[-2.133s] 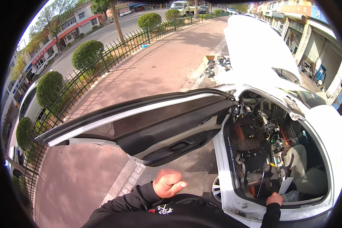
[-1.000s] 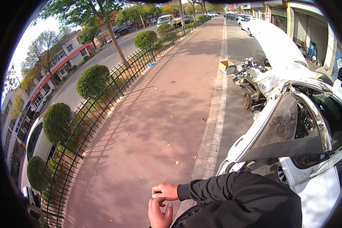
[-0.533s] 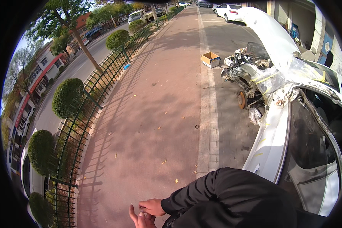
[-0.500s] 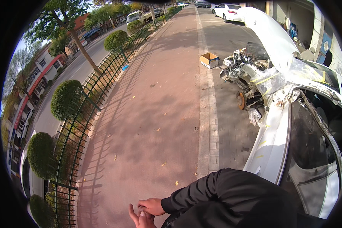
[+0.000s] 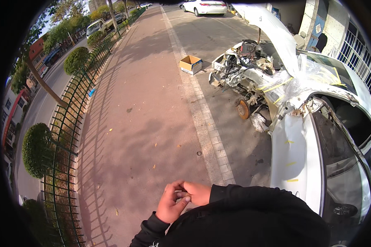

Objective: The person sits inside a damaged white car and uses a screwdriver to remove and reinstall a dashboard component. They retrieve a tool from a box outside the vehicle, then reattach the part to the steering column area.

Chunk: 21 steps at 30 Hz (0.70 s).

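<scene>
- The red pavement [image 5: 132, 136] stretches from the foot of the green fence [image 5: 64, 147] on the left to a strip of pale paving blocks [image 5: 212, 138] on the right; both hands are above its near part.
- Beyond that strip, grey ground [image 5: 251, 156] runs up to the white car door [image 5: 294, 158], which bounds the space on the person's right.
- The door stands open, its outer face toward the pavement, with short strips of yellow tape on it; it is the large thing nearest the hands, to their right and apart from them.
- Shadows and a few fallen leaves lie on the pavement.
- At the damaged car's front, the hood [image 5: 272, 31] is raised over exposed engine parts [image 5: 247, 57], and a rusty brake disc [image 5: 243, 109] shows below.
- Clear plastic sheeting [image 5: 315, 70] and yellow tape cover the part near the windshield.
- An open cardboard box [image 5: 191, 64] sits at the strip's right edge, near the car's front corner.
- A parked car [image 5: 204, 6] stands farther off; a round bush [image 5: 37, 150] grows by the fence.
- The left hand [image 5: 169, 207] and right hand [image 5: 198, 193] meet in front of the body, fingers curled and overlapping.
- Each grip is partly hidden by the other; I cannot tell whether either closes on something small.
</scene>
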Motion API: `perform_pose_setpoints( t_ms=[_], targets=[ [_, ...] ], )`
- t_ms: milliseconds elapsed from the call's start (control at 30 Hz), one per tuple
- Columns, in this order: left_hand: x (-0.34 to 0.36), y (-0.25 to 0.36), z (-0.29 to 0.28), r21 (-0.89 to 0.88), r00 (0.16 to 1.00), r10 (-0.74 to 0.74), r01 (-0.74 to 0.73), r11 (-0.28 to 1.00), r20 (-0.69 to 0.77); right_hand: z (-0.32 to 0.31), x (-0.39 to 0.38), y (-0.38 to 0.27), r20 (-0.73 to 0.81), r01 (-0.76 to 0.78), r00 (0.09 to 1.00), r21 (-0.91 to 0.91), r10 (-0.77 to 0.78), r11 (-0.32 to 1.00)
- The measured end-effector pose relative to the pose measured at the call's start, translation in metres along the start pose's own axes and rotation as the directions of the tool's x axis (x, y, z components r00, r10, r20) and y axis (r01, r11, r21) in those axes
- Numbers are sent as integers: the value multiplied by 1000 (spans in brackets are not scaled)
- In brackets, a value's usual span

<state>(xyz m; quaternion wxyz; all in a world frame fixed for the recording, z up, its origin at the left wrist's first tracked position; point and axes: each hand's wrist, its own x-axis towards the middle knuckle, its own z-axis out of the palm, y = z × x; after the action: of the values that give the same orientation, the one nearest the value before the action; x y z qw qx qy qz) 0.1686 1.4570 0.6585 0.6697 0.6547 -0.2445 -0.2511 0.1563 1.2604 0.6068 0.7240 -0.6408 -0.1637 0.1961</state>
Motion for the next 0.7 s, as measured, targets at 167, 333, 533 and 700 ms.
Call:
perform_pose_setpoints(
  t_ms=[167, 333, 533, 700],
  targets=[
    [158, 33, -55, 70, 921, -117, 98, 993, 372, -107, 35, -23, -172, -104, 974, 224, 145, 969],
    [323, 38, -97, 293, 881, 53, -212, 932, 470, -243, 124, -36, -211, -141, 957, 262, 200, 955],
    [463, 55, -166, 42, 953, -14, 1, 999, 303, -379, 284, -76, -167, -13, 986, -41, 6, 999],
    [580, 41, -242, -74, 958, 69, -51, 996, 278, -487, 395, -115, 25, -6, 1000, -179, 11, 984]
  ],
)
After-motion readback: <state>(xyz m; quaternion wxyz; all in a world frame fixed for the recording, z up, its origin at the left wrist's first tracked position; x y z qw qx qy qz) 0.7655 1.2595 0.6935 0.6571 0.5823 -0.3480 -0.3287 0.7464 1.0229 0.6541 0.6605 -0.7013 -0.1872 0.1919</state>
